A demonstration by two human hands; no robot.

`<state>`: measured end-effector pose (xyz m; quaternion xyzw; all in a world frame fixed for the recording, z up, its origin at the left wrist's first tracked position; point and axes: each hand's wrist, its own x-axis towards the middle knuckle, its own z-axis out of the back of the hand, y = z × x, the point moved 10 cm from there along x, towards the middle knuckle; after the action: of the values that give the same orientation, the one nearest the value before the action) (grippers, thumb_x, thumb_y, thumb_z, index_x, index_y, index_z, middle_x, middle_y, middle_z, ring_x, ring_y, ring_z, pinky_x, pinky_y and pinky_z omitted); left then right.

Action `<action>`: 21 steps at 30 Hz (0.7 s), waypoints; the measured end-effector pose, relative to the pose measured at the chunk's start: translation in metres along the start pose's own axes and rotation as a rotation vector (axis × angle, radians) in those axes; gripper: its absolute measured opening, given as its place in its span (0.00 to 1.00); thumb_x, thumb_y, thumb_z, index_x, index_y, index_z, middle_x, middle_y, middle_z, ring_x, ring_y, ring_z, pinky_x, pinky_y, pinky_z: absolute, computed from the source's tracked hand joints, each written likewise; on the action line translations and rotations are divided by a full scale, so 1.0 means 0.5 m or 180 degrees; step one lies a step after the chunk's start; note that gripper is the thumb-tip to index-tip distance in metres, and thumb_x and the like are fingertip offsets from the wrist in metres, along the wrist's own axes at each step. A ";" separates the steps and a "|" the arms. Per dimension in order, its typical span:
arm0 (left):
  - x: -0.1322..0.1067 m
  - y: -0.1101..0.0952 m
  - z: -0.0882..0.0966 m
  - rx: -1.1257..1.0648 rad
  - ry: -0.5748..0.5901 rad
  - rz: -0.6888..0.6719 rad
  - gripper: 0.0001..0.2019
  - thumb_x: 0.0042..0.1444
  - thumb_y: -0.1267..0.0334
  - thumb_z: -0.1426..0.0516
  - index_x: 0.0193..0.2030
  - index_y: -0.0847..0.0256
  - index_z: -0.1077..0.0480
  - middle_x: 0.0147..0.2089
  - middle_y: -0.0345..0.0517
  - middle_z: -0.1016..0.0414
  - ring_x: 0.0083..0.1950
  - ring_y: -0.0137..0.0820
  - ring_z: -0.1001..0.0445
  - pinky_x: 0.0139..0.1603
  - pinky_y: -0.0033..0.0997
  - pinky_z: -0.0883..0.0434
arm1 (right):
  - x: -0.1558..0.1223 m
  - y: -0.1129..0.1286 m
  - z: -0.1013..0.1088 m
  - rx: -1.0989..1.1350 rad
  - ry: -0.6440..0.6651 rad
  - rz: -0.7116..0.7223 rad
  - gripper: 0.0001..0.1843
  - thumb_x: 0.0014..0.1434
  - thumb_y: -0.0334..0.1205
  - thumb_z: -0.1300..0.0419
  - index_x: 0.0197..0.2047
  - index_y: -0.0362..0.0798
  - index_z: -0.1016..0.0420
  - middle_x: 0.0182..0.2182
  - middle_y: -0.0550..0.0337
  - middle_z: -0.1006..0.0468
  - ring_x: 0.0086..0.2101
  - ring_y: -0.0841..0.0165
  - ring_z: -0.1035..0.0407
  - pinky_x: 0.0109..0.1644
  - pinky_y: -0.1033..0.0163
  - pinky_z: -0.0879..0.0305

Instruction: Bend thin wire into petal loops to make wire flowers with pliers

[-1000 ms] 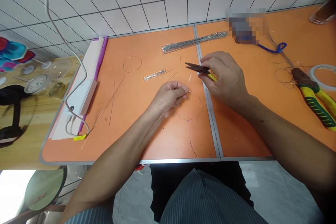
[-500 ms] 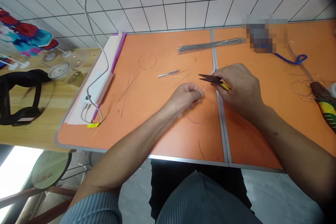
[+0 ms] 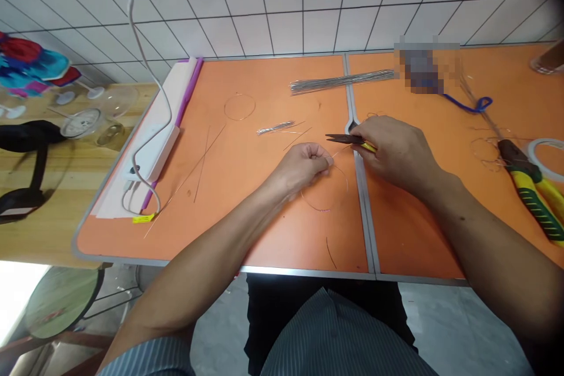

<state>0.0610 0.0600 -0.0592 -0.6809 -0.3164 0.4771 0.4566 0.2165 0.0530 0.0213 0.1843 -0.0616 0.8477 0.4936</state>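
Note:
My left hand [image 3: 304,167] rests on the orange table [image 3: 247,205] with its fingers pinched on a thin wire ring [image 3: 328,197] that curves below and right of it. My right hand [image 3: 396,150] grips small pliers [image 3: 346,139] with yellow handles, their dark jaws pointing left just above the ring's free end by my left fingertips. A short bunch of cut wires [image 3: 275,127] lies a little beyond my left hand.
A long bundle of straight wires [image 3: 341,80] lies at the back. Another wire ring [image 3: 239,107] and loose wires [image 3: 198,161] lie left. A white power strip [image 3: 152,150] sits at the left edge. Large yellow-green pliers [image 3: 535,197] and a tape roll [image 3: 549,155] lie right.
The pliers' tip has come down closer to my left fingertips and the ring's end. The view shifted as my head moved; both hands stay in the same place on the table.

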 end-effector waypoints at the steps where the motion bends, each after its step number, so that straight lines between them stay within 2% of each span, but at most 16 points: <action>1: -0.001 -0.002 0.002 -0.0020 -0.0015 0.0004 0.10 0.57 0.79 0.39 0.29 0.63 0.26 0.23 0.39 0.27 0.18 0.19 0.42 0.19 0.25 0.50 | -0.001 -0.001 -0.003 0.0049 0.0060 0.0007 0.10 0.75 0.35 0.42 0.49 0.51 0.17 0.44 0.50 0.13 0.45 0.54 0.21 0.40 0.55 0.41; 6: -0.006 -0.011 0.007 -0.0056 -0.0061 0.0074 0.09 0.57 0.78 0.38 0.28 0.63 0.27 0.23 0.40 0.27 0.18 0.20 0.41 0.19 0.24 0.50 | -0.005 -0.008 -0.010 0.0516 0.0257 0.0049 0.09 0.73 0.34 0.40 0.50 0.51 0.17 0.47 0.53 0.12 0.46 0.58 0.21 0.40 0.57 0.41; 13: -0.005 -0.025 0.016 -0.0057 -0.0101 -0.0071 0.09 0.58 0.74 0.36 0.28 0.63 0.28 0.24 0.40 0.26 0.18 0.19 0.41 0.19 0.23 0.48 | -0.001 -0.009 -0.011 0.1193 0.0522 -0.0042 0.11 0.75 0.39 0.40 0.47 0.49 0.14 0.42 0.53 0.14 0.42 0.59 0.23 0.45 0.55 0.38; 21: -0.006 -0.027 0.020 0.0139 -0.0121 -0.0162 0.10 0.57 0.72 0.33 0.28 0.62 0.28 0.25 0.39 0.26 0.19 0.19 0.42 0.19 0.24 0.48 | 0.001 -0.007 -0.008 0.1103 0.0599 -0.0187 0.12 0.74 0.41 0.39 0.46 0.50 0.12 0.41 0.54 0.13 0.39 0.60 0.25 0.40 0.56 0.43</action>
<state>0.0505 0.0658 -0.0471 -0.6533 -0.3317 0.4851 0.4773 0.2183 0.0564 0.0173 0.1881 0.1370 0.8443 0.4826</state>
